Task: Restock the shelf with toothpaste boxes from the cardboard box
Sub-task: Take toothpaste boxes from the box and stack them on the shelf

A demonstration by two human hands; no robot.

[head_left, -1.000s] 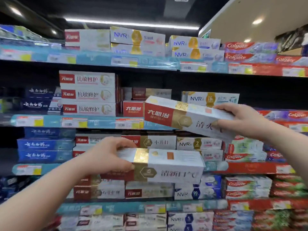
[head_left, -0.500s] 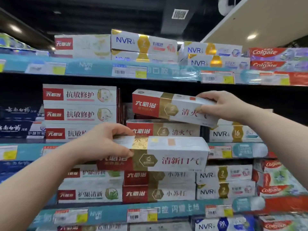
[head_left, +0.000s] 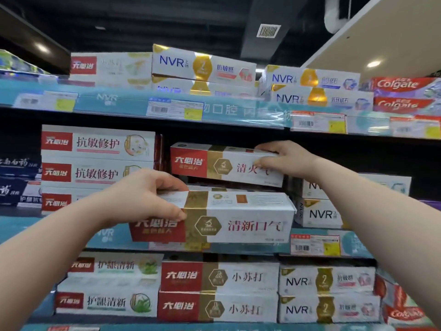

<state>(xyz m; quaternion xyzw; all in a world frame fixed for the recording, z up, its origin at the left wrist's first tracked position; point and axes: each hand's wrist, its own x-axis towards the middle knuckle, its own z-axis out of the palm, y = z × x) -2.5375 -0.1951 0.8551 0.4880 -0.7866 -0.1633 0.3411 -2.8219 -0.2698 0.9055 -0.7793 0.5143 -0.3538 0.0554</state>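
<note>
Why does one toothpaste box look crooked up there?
The red and gold box in the right hand tilts down to the right because it isn't set flat on the shelf yet. The shelved stacks sit straight.

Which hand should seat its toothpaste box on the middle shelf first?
Right. The right hand already has its box up in the shelf opening; the left hand holds its box lower, outside the shelf edge.

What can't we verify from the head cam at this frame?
- Cardboard box: out of frame, so remaining stock is unknown.
- What the upper toothpaste box in the right hand rests on: hidden behind the lower toothpaste box in the left hand.
- NVR boxes beside it: partly covered by the right forearm.
- Price tags: blurred, unreadable.
</note>
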